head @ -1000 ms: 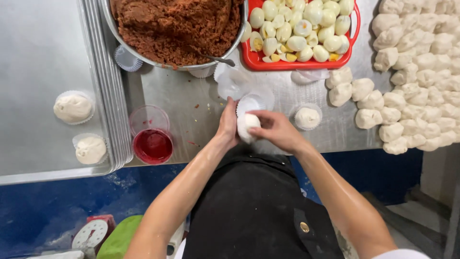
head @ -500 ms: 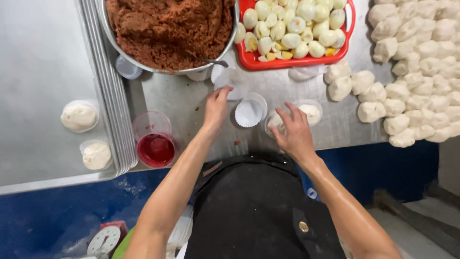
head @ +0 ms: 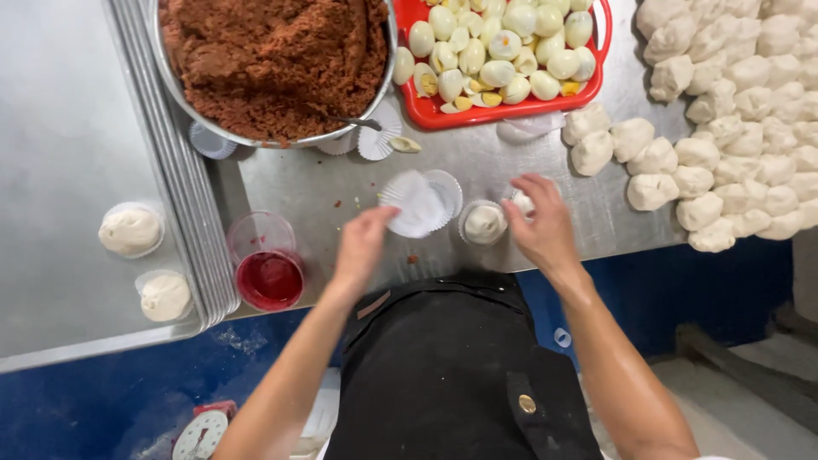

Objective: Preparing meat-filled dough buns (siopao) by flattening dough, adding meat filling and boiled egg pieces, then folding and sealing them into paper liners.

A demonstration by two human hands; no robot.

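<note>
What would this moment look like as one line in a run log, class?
left hand: on white paper liner | right hand: over dough ball | filled cup between | red liquid cup left | steel table

Bare worktop (head: 341,192) lay open near the middle. The filling bowl (head: 273,64) and red egg tray (head: 503,60) blocked the far side, dough balls (head: 733,128) the right, stacked trays (head: 183,204) the left.

The table (head: 341,192) is brushed metal, dull and scuffed. The big bowl (head: 281,136) is shiny metal, its filling (head: 273,51) coarse and crumbly. The egg tray (head: 443,115) is glossy red plastic. Paper liners (head: 417,204) look thin, pleated, matt. Dough balls (head: 733,111) are soft, floury, matt. The apron (head: 452,375) is matt black cloth.
</note>
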